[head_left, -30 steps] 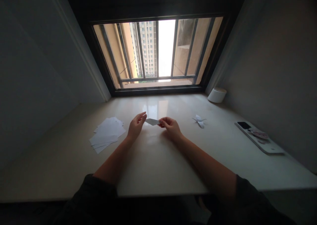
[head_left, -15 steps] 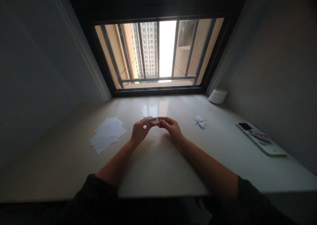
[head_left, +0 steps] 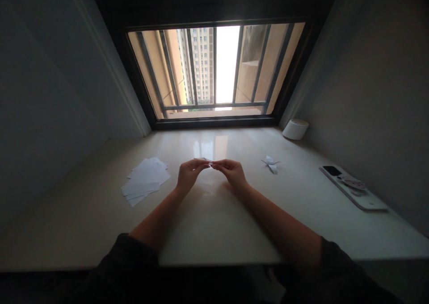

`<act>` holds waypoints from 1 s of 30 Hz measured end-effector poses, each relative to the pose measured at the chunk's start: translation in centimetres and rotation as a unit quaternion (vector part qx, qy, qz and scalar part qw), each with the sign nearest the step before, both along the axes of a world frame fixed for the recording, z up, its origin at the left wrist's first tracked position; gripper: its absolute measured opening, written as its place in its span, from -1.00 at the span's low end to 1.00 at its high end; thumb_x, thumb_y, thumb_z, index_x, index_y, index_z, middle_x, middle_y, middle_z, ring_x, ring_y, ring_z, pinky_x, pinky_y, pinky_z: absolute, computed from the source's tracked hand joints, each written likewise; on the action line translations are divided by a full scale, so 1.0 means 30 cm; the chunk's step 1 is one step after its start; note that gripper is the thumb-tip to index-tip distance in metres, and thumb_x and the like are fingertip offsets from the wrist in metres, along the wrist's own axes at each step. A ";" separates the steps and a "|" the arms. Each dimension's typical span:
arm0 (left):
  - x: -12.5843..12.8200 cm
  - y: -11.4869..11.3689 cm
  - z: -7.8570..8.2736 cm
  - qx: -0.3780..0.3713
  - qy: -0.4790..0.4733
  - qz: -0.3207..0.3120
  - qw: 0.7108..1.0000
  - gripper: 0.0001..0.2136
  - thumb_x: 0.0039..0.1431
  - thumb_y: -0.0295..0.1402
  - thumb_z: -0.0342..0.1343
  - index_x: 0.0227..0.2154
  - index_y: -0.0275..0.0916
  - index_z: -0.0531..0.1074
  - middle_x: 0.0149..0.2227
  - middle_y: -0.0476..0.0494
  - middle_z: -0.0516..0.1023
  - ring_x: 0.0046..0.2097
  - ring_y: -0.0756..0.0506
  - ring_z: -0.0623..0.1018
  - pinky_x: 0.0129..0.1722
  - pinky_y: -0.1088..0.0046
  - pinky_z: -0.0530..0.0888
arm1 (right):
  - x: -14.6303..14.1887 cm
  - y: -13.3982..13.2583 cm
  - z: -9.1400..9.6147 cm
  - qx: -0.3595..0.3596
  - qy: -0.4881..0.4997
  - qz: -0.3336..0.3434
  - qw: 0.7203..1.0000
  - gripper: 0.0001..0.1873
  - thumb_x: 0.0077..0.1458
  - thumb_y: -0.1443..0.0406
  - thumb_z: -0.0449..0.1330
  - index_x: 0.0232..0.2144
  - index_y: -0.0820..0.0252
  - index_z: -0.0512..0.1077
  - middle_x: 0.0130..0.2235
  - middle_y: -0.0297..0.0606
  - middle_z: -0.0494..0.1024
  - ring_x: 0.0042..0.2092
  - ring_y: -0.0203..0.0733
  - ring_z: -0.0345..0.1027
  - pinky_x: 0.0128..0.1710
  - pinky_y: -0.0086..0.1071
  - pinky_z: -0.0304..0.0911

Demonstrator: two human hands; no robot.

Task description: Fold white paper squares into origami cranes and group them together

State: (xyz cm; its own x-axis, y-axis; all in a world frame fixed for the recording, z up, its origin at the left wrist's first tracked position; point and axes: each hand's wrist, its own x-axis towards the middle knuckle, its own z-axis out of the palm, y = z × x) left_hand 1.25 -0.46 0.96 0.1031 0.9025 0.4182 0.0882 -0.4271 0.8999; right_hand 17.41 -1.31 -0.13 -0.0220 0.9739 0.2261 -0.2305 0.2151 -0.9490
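Head view shows both hands meeting low over the table (head_left: 214, 223), near its middle. The left hand (head_left: 189, 174) and the right hand (head_left: 231, 172) each pinch the small folded paper (head_left: 205, 160) between thumb and fingertips, with the other fingers curled. The paper is mostly hidden. The grip looks very small, so I think the paper may slip, or crease crooked, if one side pulls harder. A stack (head_left: 145, 181) of sheets lies well apart, left.

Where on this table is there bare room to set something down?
Widest: the near table strip around both forearms. Also the far strip below the window. Narrower: left hand to paper stack, right hand to paper figure. Crowded: the small paper both hands pinch, and the flat tray on the right.
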 end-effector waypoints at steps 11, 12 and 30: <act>0.010 -0.001 -0.013 -0.049 -0.032 0.018 0.998 -0.79 -0.09 -0.24 0.27 -0.41 -0.26 0.55 -0.35 -0.16 0.61 -0.28 -0.11 0.56 -0.23 0.32 0.50 | -0.002 0.000 -0.001 -0.006 0.017 -0.024 1.000 -0.74 -0.24 0.16 0.37 -0.43 0.13 0.57 -0.34 -0.23 0.62 -0.25 -0.09 0.47 -0.12 -0.19 0.33; 0.009 0.000 -0.015 -0.049 -0.032 0.018 0.998 -0.78 -0.09 -0.23 0.27 -0.41 -0.26 0.54 -0.35 -0.16 0.60 -0.29 -0.11 0.56 -0.25 0.32 0.50 | -0.002 0.000 -0.002 -0.014 0.020 -0.030 0.999 -0.73 -0.25 0.16 0.37 -0.43 0.13 0.57 -0.34 -0.23 0.62 -0.25 -0.09 0.47 -0.12 -0.19 0.32; -0.005 -0.005 -0.001 0.005 0.029 0.038 0.999 -0.81 -0.06 -0.22 0.24 -0.43 -0.25 0.52 -0.37 -0.13 0.59 -0.29 -0.10 0.57 -0.26 0.36 0.49 | 0.017 0.048 -0.070 -0.123 0.081 0.031 0.989 -0.66 -0.38 0.22 0.43 -0.42 0.16 0.56 -0.41 -0.25 0.60 -0.29 -0.13 0.48 -0.12 -0.20 0.33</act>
State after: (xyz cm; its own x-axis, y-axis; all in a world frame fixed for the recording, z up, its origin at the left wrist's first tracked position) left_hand 1.11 -0.62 0.92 0.0591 0.9048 0.4218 0.1732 -0.4254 0.8883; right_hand 17.92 0.13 -2.24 -0.0661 0.9977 -0.0117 -0.3899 -0.0366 -0.9201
